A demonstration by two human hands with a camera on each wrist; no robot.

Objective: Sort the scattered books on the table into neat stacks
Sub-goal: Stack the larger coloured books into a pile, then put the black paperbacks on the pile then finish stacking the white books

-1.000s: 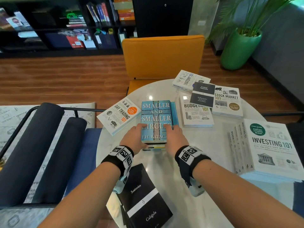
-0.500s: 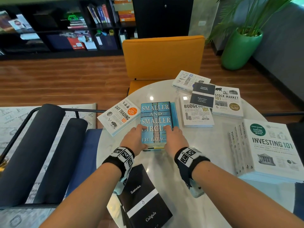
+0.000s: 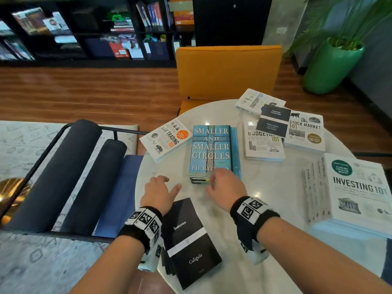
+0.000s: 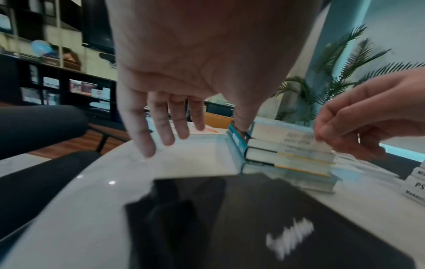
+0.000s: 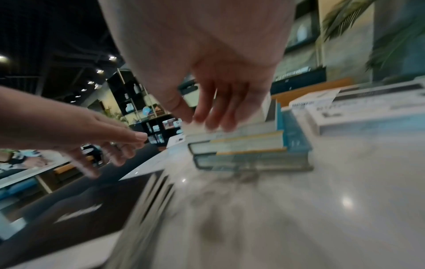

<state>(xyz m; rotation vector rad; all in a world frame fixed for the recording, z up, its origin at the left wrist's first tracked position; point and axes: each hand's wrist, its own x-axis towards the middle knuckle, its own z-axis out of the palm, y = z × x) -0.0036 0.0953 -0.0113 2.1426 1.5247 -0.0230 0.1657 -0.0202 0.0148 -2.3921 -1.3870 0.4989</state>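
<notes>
A stack of several books topped by the blue "Smaller and Smaller Circles" [image 3: 211,149] lies mid-table, also seen as the stack [image 4: 287,152] [image 5: 248,145]. My right hand [image 3: 218,177] [image 5: 207,122] touches the near edge of the top book with its fingertips. Just left of the stack, my left hand [image 3: 169,183] [image 4: 174,140] hovers over the bare table with relaxed fingers, holding nothing. A black "Caligula" book [image 3: 188,240] [image 4: 253,218] lies on a small dark pile under my left wrist. Day Trading 101 [image 3: 167,139] lies askew left of the stack.
Budgeting 101 [image 3: 263,145], a black Nietzsche book [image 3: 273,123], Stock Market 101 [image 3: 305,132] and Anatomy 101 [image 3: 252,101] overlap at the back right. An Investing 101 pile [image 3: 356,192] sits right. The round white table [image 3: 265,209] has an orange chair [image 3: 227,71] behind and a dark bench [image 3: 63,177] left.
My left hand has let go of the stack's left side and pulled back toward me and leftward. The right hand has shifted slightly left along the near edge.
</notes>
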